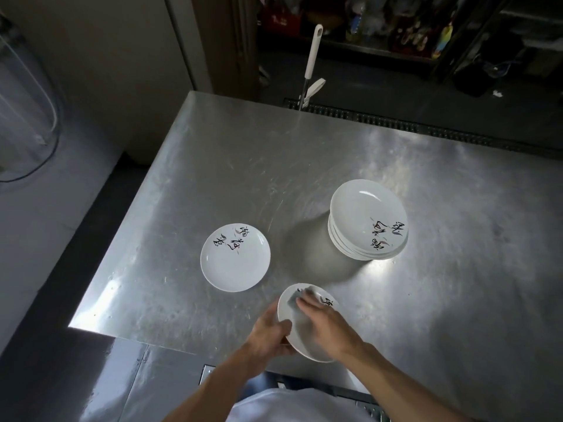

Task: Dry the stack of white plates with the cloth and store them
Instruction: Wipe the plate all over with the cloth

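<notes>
My left hand [269,333] grips the left rim of a white plate [300,345] with black lettering, held tilted above the near edge of the steel table [237,166]. My right hand [327,325] presses a pale cloth [300,298] flat against the plate's inner face; most of the cloth is hidden under the fingers. A stack of several white plates [367,220] stands to the right of the middle. A single white plate [235,257] lies alone on the table to the left.
A white-handled tool [313,53] leans upright behind the table's far edge, beside a floor grate [396,123]. Dark shelves with bottles [396,25] stand at the back. The table's left edge drops to a dark floor gap next to a pale wall.
</notes>
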The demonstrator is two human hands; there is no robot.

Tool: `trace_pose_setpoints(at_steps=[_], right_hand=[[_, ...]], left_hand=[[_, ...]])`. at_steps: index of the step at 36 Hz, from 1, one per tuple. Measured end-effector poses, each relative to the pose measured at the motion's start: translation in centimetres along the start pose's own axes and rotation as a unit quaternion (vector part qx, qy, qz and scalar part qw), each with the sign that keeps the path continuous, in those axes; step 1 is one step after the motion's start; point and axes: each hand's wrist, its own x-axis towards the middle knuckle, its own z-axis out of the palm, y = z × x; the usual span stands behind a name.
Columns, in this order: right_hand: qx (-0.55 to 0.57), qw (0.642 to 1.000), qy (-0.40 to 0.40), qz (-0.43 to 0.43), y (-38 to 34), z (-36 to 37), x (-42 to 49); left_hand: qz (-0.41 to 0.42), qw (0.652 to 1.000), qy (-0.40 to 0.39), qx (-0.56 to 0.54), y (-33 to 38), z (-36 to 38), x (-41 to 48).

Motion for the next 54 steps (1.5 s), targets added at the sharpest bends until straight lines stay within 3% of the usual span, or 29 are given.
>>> trace_pose_setpoints(at_steps=[3,7,11,13,15,19,23,29,35,40,45,49,54], right_hand=[[0.011,0.999,-0.024,-0.041,-0.2,0.3,0.0],[-0.006,0.998,0.043,0.048,0.3,-0.2,0.0],[0.025,0.996,-0.014,-0.084,-1.3,0.6,-0.3],[0.043,0.994,-0.033,-0.097,-1.4,0.6,-0.5],[0.029,0.998,-0.015,-0.061,-0.8,0.3,-0.1],[-0.006,0.991,0.078,0.109,-0.6,-0.9,1.0],[0.012,0.99,0.066,0.125,-1.4,-1.0,0.8],[0.063,0.998,-0.001,-0.017,-0.9,0.5,-0.4],[-0.016,0.994,0.049,0.099,0.6,-0.7,0.3],[-0.012,0.998,-0.027,-0.051,-0.1,0.9,0.6],[-0.028,0.996,0.021,0.085,1.7,-1.0,0.1],[-0.034,0.996,-0.018,0.082,0.2,-2.1,-1.1],[0.149,0.986,-0.048,0.052,-2.9,-3.9,-3.7]], left_hand=[[0.006,1.0,-0.018,0.019,-0.1,-0.1,-0.3],[-0.002,1.0,-0.016,0.016,-0.2,-0.4,-0.2],[0.004,0.999,-0.03,0.017,0.2,0.0,-0.6],[0.003,1.0,-0.02,0.004,0.1,0.0,-0.7],[0.005,1.0,0.013,-0.026,-0.4,0.1,-0.4],[0.007,0.985,0.099,-0.14,-1.1,1.3,-0.1],[-0.012,0.981,0.127,-0.145,-1.0,2.1,-0.5],[-0.014,0.993,0.083,-0.087,0.0,0.6,-0.6],[0.008,0.999,0.018,-0.05,0.4,0.0,-0.3],[0.025,0.999,-0.03,-0.01,1.2,0.6,-0.8],[0.032,0.999,-0.005,-0.042,0.7,-0.2,-0.3],[0.031,0.998,0.008,-0.055,1.4,0.0,0.0],[0.022,0.998,0.011,-0.051,2.8,0.2,0.0]])
